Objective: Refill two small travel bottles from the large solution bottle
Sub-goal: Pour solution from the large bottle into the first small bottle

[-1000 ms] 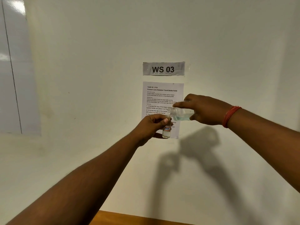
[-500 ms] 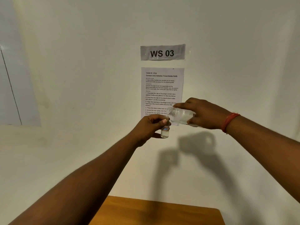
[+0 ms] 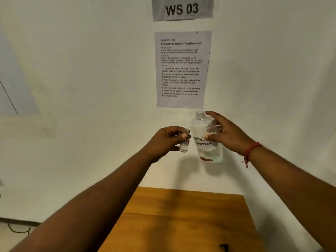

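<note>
I'm seeing a white wall (image 3: pixel 91 70) filling most of the frame, and a wooden table (image 3: pixel 181 224) sitting below against it. A taped instruction sheet (image 3: pixel 182 70) is reading "TASK ID: 3734, Contact Lens Solution Travel Bottle Refill", with numbered steps starting "Unscrew the cap of the large contact lens solution bottle"; above it a grey sign (image 3: pixel 182 9) is reading "WS 03". The right hand (image 3: pixel 229 135) is holding the large solution bottle (image 3: pixel 207 139) upright in the air above the table, thumb across the front, fingers wrapping behind, neck open and uncapped. Its handwritten label is showing "SOLUTION"; the word above is partly covered by the thumb, probably "CONTACT". A little clear liquid is sitting at its base. A red thread bracelet (image 3: pixel 251 151) is circling that wrist. The left hand (image 3: pixel 167 140) is pinching a small travel bottle (image 3: pixel 184 142) upright just beside the large one, also uncapped, with a tiny unreadable label and some liquid at the bottom.
</note>
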